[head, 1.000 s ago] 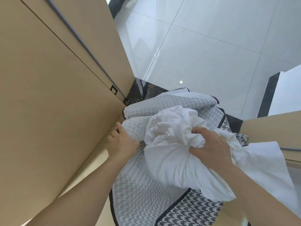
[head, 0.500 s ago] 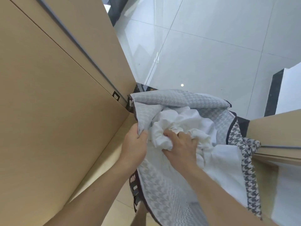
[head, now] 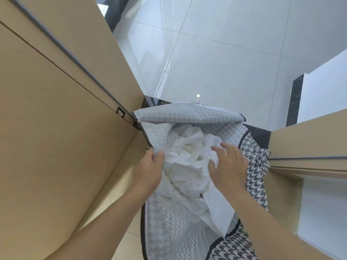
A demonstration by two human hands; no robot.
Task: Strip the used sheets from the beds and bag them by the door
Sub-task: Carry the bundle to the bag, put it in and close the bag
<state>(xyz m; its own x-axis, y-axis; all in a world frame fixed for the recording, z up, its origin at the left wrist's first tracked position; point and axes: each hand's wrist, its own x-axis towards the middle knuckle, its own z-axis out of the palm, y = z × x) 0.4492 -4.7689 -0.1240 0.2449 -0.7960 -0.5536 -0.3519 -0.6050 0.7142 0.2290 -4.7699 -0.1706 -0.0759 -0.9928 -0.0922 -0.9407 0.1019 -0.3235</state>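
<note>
A houndstooth-patterned laundry bag (head: pixel 187 117) stands open on the floor in a doorway. A crumpled white sheet (head: pixel 185 166) fills its mouth, and one corner of the sheet hangs over the near rim. My left hand (head: pixel 150 169) grips the bag's left rim, thumb pressed on the inside of the fabric. My right hand (head: pixel 229 166) hovers over the right side of the sheet with fingers spread and relaxed, holding nothing.
A tan wooden door (head: pixel 56 128) fills the left side, its edge right beside the bag. A tan door frame (head: pixel 308 139) stands at the right. Glossy white floor tiles (head: pixel 216 62) stretch beyond the bag, past a dark threshold strip (head: pixel 296 102).
My right hand pushed the bunched sheet down into the bag, then let go and opened above it. My left hand moved from the bag's side to gripping its rim.
</note>
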